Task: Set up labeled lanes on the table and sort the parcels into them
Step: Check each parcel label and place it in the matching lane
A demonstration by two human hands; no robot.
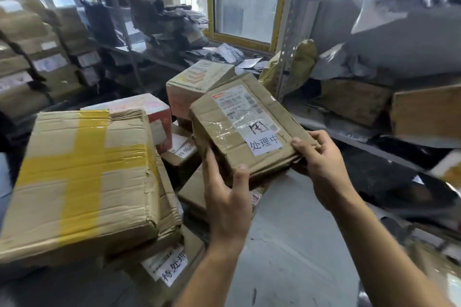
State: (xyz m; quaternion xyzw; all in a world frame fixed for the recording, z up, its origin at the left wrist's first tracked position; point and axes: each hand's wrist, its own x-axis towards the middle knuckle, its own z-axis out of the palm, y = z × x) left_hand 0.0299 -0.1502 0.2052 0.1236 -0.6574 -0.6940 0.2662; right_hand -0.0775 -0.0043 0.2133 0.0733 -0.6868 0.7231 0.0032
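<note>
A flat brown cardboard parcel (239,127) with a shipping label and a white handwritten paper label is held tilted above the table. My left hand (227,197) grips its near left corner, thumb on top. My right hand (321,162) grips its right edge, thumb on top. Left of it lies a large box crossed with yellow tape (82,182), stacked on other parcels. Under that stack a parcel with a handwritten white label (172,266) pokes out. Another labeled parcel (182,149) sits behind.
A red and white box (149,112) and a printed carton (199,85) stand behind the pile. The grey table top (287,244) shows below my hands. Metal shelving (374,137) with bags and boxes runs along the right; more loaded shelves stand at the back left.
</note>
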